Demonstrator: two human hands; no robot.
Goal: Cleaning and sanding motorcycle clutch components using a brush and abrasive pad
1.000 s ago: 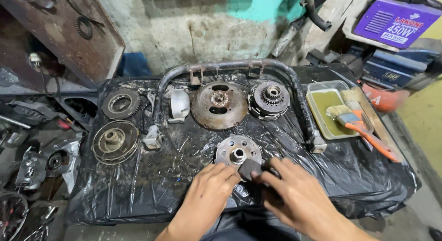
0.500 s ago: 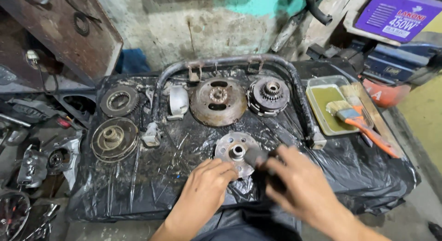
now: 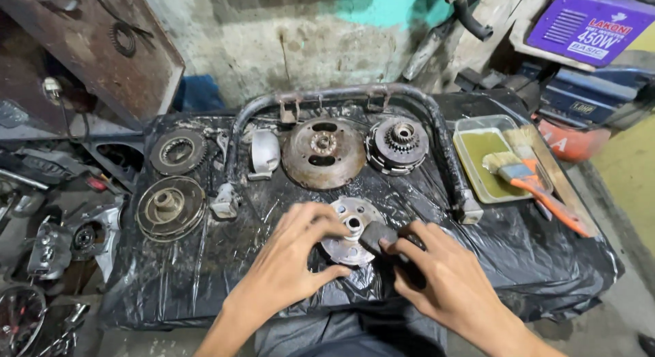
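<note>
The left hand (image 3: pixel 290 261) steadies the silver hub plate (image 3: pixel 349 231), fingers curled on its rim. The right hand (image 3: pixel 447 282), fingers pinched on a dark block (image 3: pixel 377 236), seems mid-fitting; it next needs careful alignment against the hub

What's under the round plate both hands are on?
The round plate lies on a black plastic sheet. The left hand and right hand cover its near edge; what is beneath the sheet is hidden.

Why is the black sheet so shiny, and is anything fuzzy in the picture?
In the head view, overhead light glints off the wet, wrinkled black plastic sheet; the left hand and right hand look sharp at the pale metal disc; the far corners bend slightly and fall darker.
</note>
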